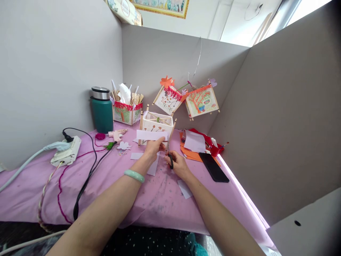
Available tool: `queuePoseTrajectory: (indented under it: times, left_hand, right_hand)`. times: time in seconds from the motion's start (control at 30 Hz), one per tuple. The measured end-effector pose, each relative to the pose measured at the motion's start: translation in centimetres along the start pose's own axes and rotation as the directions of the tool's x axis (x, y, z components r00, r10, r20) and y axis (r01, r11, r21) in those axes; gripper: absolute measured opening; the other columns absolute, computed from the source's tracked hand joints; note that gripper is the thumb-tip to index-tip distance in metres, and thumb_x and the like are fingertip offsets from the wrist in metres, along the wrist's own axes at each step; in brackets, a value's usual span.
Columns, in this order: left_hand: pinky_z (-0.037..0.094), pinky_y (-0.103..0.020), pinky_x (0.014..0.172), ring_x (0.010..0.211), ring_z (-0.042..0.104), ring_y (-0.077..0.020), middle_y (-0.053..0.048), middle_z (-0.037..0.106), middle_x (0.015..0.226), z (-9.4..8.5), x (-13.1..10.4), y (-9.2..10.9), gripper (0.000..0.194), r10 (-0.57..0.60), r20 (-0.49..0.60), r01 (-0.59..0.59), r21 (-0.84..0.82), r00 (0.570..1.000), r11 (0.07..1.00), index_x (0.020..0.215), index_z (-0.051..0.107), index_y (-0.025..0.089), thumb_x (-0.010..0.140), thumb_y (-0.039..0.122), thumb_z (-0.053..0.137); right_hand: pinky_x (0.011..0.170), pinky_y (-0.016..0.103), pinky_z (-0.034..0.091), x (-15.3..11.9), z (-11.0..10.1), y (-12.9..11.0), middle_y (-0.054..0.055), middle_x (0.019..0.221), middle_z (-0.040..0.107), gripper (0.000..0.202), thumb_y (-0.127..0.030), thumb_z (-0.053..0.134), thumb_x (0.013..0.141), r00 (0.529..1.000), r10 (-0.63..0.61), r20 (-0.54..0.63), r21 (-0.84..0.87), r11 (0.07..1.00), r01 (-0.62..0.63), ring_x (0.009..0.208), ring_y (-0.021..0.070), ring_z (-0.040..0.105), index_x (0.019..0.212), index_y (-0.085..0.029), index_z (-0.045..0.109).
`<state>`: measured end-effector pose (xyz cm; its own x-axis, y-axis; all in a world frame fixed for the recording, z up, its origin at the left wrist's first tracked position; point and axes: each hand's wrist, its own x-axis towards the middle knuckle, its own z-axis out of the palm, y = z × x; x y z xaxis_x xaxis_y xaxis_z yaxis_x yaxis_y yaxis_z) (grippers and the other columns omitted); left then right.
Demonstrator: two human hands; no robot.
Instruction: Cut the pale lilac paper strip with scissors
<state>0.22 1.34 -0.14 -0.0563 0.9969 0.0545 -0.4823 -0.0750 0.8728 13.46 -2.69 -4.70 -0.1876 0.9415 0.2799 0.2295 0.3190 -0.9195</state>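
Observation:
A strip of pale lilac paper (149, 135) is pinched in my left hand (153, 148), held up above the table. My right hand (178, 163) grips small black-handled scissors (171, 161), their blades pointing up at the right end of the strip. Whether the blades are parted cannot be made out. Just behind the strip stands a paper-walled box lantern (157, 122) framed with wooden sticks. Cut lilac paper pieces (152, 169) lie under my left hand, and another paper piece (184, 189) is beside my right wrist.
A green bottle (102, 112) and a decorated stick holder (128, 110) stand at the back left. A glue gun (117, 135), power strip (66, 151) and cables lie left. Decorated lanterns (201, 101) hang behind. A phone (214, 167) and orange paper (190, 153) lie right.

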Motion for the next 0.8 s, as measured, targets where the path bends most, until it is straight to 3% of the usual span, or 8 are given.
queuePoseTrajectory:
  times: [0.8]
  left_hand:
    - [0.042,-0.025,0.046,0.040,0.048,-0.0101,0.000,0.055,0.048,0.53,-0.88,0.28,0.016,-0.019,0.026,0.018,0.042,0.999,0.999,0.068,0.058,0.013,0.062,0.022,0.069]
  right_hand:
    - [0.053,0.025,0.043,0.11,-0.17,0.11,-0.004,0.062,0.056,0.032,-0.046,0.064,0.076,0.999,0.006,-0.034,-0.015,1.000,-0.007,0.053,0.0134,0.053,0.095,-0.020,0.058]
